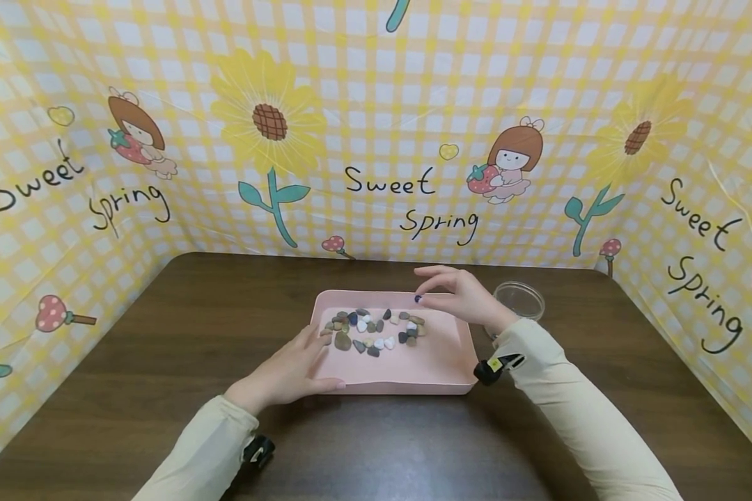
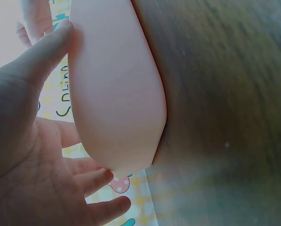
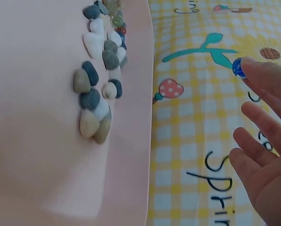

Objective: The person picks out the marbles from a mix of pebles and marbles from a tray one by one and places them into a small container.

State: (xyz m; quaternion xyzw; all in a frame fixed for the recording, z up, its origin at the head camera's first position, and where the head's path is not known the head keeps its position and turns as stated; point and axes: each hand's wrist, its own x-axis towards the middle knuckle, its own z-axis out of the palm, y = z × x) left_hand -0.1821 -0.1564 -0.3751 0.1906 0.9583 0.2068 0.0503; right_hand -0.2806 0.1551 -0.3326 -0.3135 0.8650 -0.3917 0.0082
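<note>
A pink rectangular tray (image 1: 432, 365) holds pebbles in grey, white, brown and dark tones, with a few glassy marbles (image 3: 117, 21) among them. My left hand (image 1: 288, 369) rests at its front left corner, fingers spread along the left side and thumb touching the front rim. Over the tray's back right part, my right hand (image 1: 466, 296) pinches a dark blue marble (image 3: 237, 68) between thumb and index finger. The other right fingers stay loosely extended. Below that hand, pebbles (image 3: 89, 100) lie in a curved outline on the tray floor.
A round clear dish (image 1: 519, 300) sits behind the right wrist, partly covered by it. The brown wooden table (image 1: 376, 445) carries everything. A yellow checked cloth (image 1: 376, 104) with printed flowers and lettering rises behind and at both sides.
</note>
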